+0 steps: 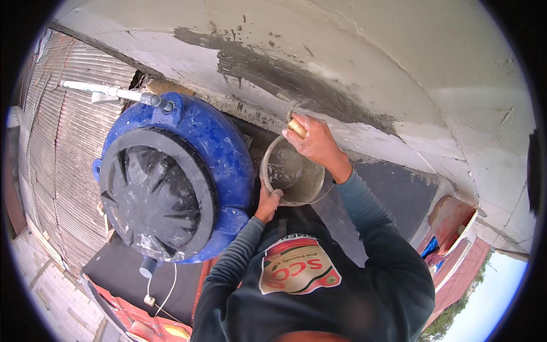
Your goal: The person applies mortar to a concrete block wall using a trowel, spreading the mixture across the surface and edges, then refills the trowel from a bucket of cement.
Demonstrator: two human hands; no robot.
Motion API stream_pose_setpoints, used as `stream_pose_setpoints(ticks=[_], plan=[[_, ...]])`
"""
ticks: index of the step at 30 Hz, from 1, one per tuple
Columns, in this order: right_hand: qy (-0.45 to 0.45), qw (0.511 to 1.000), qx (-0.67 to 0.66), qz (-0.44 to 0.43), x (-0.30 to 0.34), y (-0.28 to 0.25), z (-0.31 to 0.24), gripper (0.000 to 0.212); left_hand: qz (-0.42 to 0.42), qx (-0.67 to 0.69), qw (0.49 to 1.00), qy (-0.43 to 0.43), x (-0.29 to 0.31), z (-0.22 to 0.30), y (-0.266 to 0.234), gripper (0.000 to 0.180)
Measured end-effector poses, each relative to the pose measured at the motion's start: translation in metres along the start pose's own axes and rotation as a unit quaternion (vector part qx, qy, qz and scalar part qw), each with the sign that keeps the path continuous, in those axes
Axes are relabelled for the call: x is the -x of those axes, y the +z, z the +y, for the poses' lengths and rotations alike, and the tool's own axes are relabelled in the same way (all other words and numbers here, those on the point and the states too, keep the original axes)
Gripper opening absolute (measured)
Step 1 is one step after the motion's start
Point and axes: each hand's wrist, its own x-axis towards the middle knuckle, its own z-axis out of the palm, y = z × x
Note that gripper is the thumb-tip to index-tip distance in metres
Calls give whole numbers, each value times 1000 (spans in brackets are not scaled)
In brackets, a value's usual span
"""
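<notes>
A small grey bucket (292, 171) is gripped at its rim by the left hand (266, 204). At 1 o'clock, a yellow sponge (297, 127) is squeezed by the right hand's (317, 143) closed fingers against the wet wall (296, 82).

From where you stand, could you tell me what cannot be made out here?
- Head view: the bucket holds something grey; the rim and right hand hide how much.
- The sponge is mostly covered by fingers.
- The left hand grips the rim; its fingertips are hidden inside.

Left hand (268, 204) fingers hidden behind bucket (293, 176).
</notes>
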Motion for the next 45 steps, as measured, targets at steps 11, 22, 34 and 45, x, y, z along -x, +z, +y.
stream_pose_setpoints(ticks=[11, 22, 34, 45], plan=[[-4, 997, 69, -18, -23, 60, 41, 38, 30, 13, 999, -1, 3, -20, 0, 90], [-80, 993, 0, 89, -76, 40, -24, 41, 13, -13, 1000, 19, -6, -17, -3, 97], [-62, 982, 177, -15, -75, 69, 18, 35, 21, 1, 999, 38, -16, -19, 0, 103], [-74, 989, 75, 107, -31, 19, -44, 49, 46, 6, 996, 82, -33, -45, -5, 102]])
